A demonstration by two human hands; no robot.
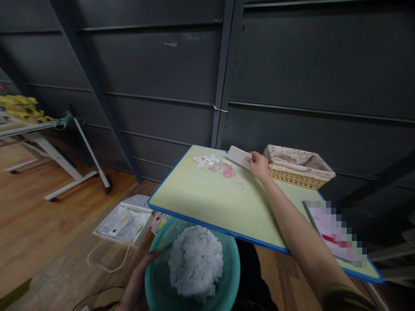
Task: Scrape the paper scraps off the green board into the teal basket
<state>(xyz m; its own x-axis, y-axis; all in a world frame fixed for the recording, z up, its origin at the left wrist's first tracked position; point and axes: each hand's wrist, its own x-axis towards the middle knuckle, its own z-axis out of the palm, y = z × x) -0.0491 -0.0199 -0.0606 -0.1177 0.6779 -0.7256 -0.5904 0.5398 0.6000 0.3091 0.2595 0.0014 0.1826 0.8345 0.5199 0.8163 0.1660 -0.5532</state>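
My left hand (138,278) grips the left rim of a round teal plastic basket (234,268), which stands below the table's front edge. A heap of small white paper pieces (196,261) fills its middle. Over the back of the pale yellow table (207,194), my right hand (259,165) pinches one end of a flat white rectangular piece (239,156) with rounded corners. Left of that piece lie small printed white paper pieces (206,160) and a crumpled pink, see-through item (228,170).
A cloth-lined wicker basket (293,177) sits at the table's back right, with a partly blurred booklet (330,233) nearer me. A white box (123,222) with a cord is on the floor at left. Behind rises a dark metal wall (168,65); another table (39,129) stands far left.
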